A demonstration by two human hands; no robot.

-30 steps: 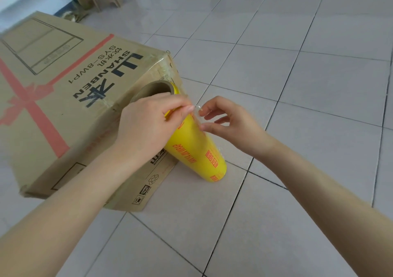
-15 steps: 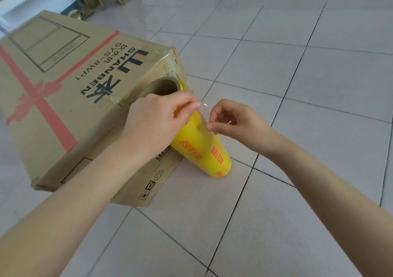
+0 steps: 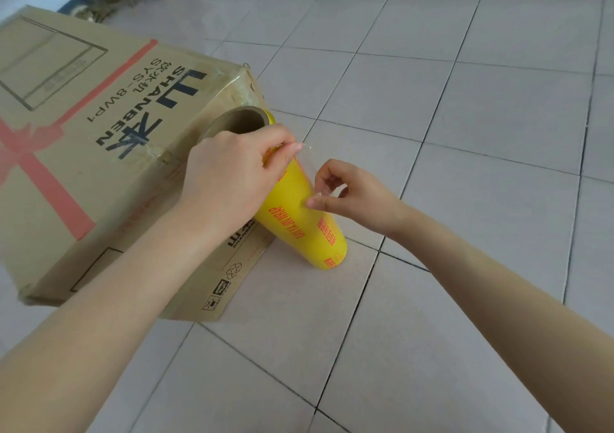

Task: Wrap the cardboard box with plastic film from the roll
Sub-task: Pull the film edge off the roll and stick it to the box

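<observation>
Yellow film roll (image 3: 299, 220) is standing on end on the tile floor (image 3: 465, 133), just beside the right side of the cardboard box (image 3: 99, 153). Left hand (image 3: 229, 180) is pinching the clear film edge (image 3: 307, 163) near the roll's top; right hand (image 3: 352, 196) is pinching it lower down.

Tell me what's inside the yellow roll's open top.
Only the bare brown inner wall of the cardboard core shows; the left hand, pinching film, covers the near rim; deeper down is hidden.
</observation>
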